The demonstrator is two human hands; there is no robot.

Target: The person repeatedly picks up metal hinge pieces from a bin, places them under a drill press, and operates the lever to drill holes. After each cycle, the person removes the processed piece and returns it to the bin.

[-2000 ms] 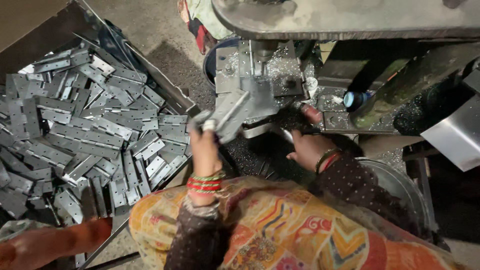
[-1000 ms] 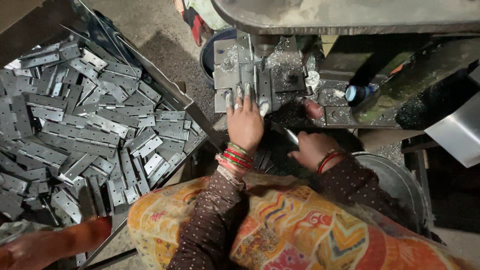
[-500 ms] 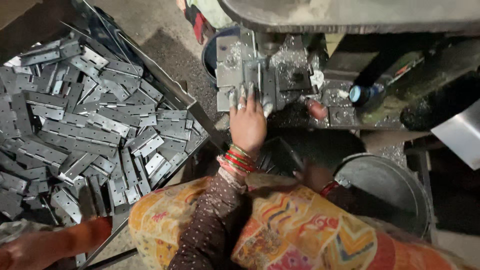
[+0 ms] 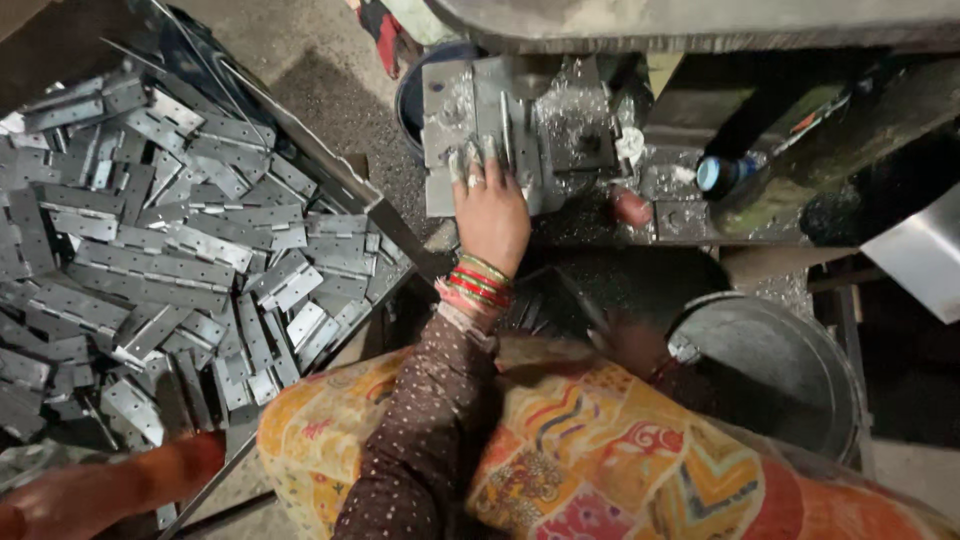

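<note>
Left hand now presses flat grey hinge plate onto press bed; my right hand has dropped away, grip unseen.

Metal tray, heaped grey hinges, machine bed, hinge plate, metal shavings

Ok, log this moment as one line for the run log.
left hand: flat on metal hinge piece at press bed | right hand: low, blurred, grip unclear | hinge pile: in tray at left
</note>
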